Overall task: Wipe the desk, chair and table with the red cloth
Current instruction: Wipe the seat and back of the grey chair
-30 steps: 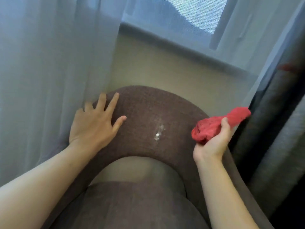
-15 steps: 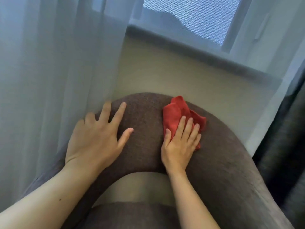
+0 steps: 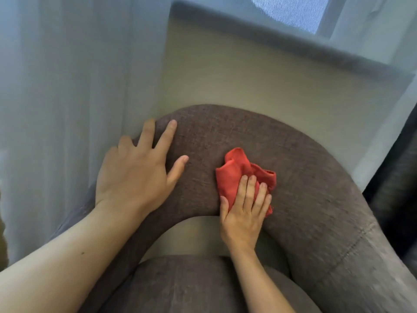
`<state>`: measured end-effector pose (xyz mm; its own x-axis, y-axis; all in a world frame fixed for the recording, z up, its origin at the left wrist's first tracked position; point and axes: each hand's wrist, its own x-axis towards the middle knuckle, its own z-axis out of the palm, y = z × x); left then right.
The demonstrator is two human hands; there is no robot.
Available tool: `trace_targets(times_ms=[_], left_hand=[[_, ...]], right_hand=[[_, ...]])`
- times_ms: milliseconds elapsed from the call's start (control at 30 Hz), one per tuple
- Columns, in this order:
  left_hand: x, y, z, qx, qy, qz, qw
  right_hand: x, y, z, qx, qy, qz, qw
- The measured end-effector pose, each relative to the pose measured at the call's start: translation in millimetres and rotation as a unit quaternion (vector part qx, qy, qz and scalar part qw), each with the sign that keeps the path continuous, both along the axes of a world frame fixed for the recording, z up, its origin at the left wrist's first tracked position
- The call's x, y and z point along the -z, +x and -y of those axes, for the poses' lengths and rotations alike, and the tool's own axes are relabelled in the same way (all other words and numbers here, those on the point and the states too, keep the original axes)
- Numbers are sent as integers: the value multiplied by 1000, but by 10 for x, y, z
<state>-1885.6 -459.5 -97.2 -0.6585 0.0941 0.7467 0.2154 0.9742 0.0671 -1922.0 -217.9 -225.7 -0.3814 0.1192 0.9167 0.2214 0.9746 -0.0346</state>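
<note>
Pressing down flat, our right hand (image 3: pixel 244 213) lies on the red cloth (image 3: pixel 239 177), which sits bunched on the curved top of the brown chair (image 3: pixel 304 188) back. The fingers are stretched out and close together, so the hand is not a fist and does not pinch the cloth; it only pushes it onto the fabric. Part of the cloth sticks out past our fingertips, toward the wall (image 3: pixel 248 86), and a small bit peeks out on the right side of the hand. The heel of this hand is right at the inner edge of the chair back, where the fabric drops down toward the seat. Our left hand (image 3: pixel 135 175) rests on the same chair back, well to the left of the cloth. It is wide open with the fingers spread, palm down, and it holds nothing. Its outer fingers touch the thin white curtain (image 3: pixel 67 109) that hangs just beside the chair. Between our two hands there is a bare strip of brown fabric. To the right of the cloth the chair back curves on, wide and bare, down to the dark curtain (image 3: pixel 397 188).
</note>
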Motion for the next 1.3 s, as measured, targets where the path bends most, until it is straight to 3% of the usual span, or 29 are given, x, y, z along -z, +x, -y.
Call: trace_targets(times_ms=[233,300,367,433,500,533,567,600,667,733,800,867,933,1133,1300], left_hand=[[24,27,-51,-11,-10,5,1000],[20,38,-33,-18,-14,8,1000],[14,52,-7,-11,-12,13,1000],[11,58,13,-10,-15,15,1000],[15,57,15,-11,-21,14,1000],[18,53,14,-11,-24,12,1000],[21,51,15,-11,-27,11,1000],[22,47,17,-13,-31,10,999],[25,42,19,-21,-42,11,999],[30,35,14,-23,-48,11,999],[36,27,14,-18,-50,10,999],[35,26,26,-13,-54,9,998],[36,28,37,-12,-61,13,998],[27,22,37,-31,-72,33,996],[0,34,-2,-39,-65,47,996]], right_hand=[[384,237,-198,-65,34,-17,997],[244,344,-170,-131,-11,-5,991],[5,488,-155,-206,-141,-5,968],[-289,638,-155,-265,-325,-59,906],[-639,729,-197,-329,-508,-140,784],[-829,760,-235,-358,-563,-177,724],[-1020,785,-279,-374,-587,-208,688],[-1196,794,-318,-376,-587,-238,676],[-1499,754,-365,-352,-547,-295,700],[-1702,632,-369,-308,-483,-320,755],[-1770,452,-328,-271,-414,-285,821],[-1704,210,-270,-219,-324,-208,897],[-1549,6,-161,-166,-229,-128,950],[-1096,-278,158,-71,-99,-56,991],[-861,-270,187,-41,-77,-25,996]])
